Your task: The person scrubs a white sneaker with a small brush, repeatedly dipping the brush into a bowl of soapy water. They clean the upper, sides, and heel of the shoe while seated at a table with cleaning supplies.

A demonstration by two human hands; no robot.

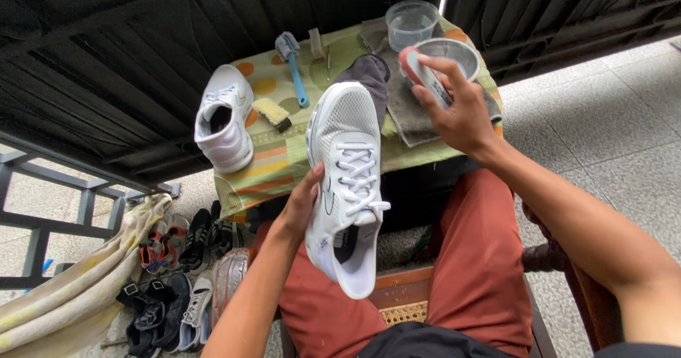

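Fingers of the left hand [301, 205] wrap the side of a white lace-up sneaker [345, 181], thumb on the upper near the laces, holding it up above the lap with toe pointing away and heel toward the person. Right hand [457, 110] is closed around a brush with a red-pink end [420, 71], fingers curled over its handle, the brush head just above the rim of a metal bowl [454, 48]. Clear plastic tub [411, 21] stands just behind the bowl. Both rest on a small table under a green cloth with orange spots [273, 163]. Grey rag [404, 110] lies beneath the right hand. Second white sneaker [225, 117] sits at the cloth's left side, upright. Blue-handled brush [292, 64] and a small yellow-bristled brush [273, 112] lie between the two sneakers. Dark shoes and sandals [170, 280] are heaped on the floor at lower left, beside a pale crumpled cloth [71, 287]
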